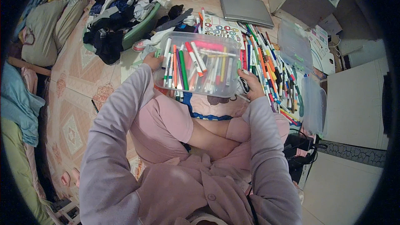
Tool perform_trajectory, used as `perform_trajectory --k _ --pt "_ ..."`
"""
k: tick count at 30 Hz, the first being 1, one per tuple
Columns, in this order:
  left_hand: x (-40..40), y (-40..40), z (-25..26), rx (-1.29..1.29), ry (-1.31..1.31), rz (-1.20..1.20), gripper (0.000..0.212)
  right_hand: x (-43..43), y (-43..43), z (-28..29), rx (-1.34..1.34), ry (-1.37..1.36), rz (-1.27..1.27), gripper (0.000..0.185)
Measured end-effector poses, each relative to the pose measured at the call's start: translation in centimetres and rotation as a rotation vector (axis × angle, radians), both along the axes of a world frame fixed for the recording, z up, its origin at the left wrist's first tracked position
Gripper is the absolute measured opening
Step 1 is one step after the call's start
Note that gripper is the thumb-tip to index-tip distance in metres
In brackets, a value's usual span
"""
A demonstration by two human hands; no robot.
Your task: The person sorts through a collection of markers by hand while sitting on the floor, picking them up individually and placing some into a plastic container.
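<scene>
Both hands hold a clear plastic storage box (200, 91) above my crossed legs. My left hand (153, 61) grips its left end, and my right hand (252, 82) grips its right end. Markers lie inside or on the box, among them a green marker (183, 70), an orange marker (175, 67) and a red-capped white marker (194, 58); whether a lid lies beneath them I cannot tell. A large heap of markers and pens (265, 65) spreads on the floor just right of the box. Behind the box lies a sticker sheet (222, 28) with colored rings.
A closed gray laptop (246, 10) lies at the back. A green basin (142, 28) heaped with clothes stands at the back left. Clear plastic containers (313, 106) stand at the right, beside a black cable (315, 147). Bedding (18, 100) hangs at the far left.
</scene>
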State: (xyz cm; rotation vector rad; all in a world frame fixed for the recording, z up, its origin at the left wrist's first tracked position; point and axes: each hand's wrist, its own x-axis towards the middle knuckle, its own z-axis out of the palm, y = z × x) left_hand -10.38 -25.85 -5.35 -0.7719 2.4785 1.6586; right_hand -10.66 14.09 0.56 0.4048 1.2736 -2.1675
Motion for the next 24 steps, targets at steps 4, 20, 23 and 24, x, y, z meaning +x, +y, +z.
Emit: perform_trajectory --k 4,20,23,24 --pt "-0.1 0.1 0.6 0.083 0.006 0.015 0.037 0.5 -0.3 -0.8 0.274 0.199 -0.021 0.026" --pt "-0.6 -2.1 -1.7 -0.103 0.006 -0.026 0.065 0.9 -1.1 -1.3 0.406 0.331 -0.04 0.041" --pt "-0.4 -0.9 -0.4 -0.099 -0.003 -0.011 0.065 0.5 -0.8 -1.9 0.262 0.189 -0.046 0.043" --pt "-0.2 -0.5 0.1 -0.1 -0.005 -0.011 0.065 0.6 -0.8 -1.7 0.261 0.187 -0.046 0.043"
